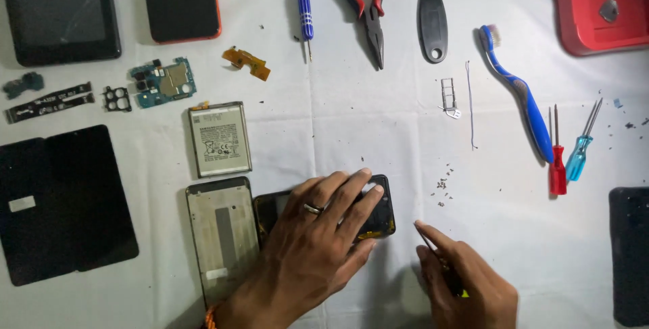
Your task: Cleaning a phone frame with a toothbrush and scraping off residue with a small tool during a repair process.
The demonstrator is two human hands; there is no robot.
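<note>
Phone frame (378, 217) mostly under left hand (314, 248)

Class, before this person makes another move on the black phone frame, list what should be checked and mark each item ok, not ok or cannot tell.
1. Left hand pinning the black phone frame flat: ok.
2. Right hand gripping a thin tool: ok; tool type: cannot tell.
3. Tiny loose screws kept clear of both hands: ok.
4. Grey rectangular battery set aside, apart from the frame: ok.
5. Silver metal back plate clear of the frame: not ok, it touches.
</note>
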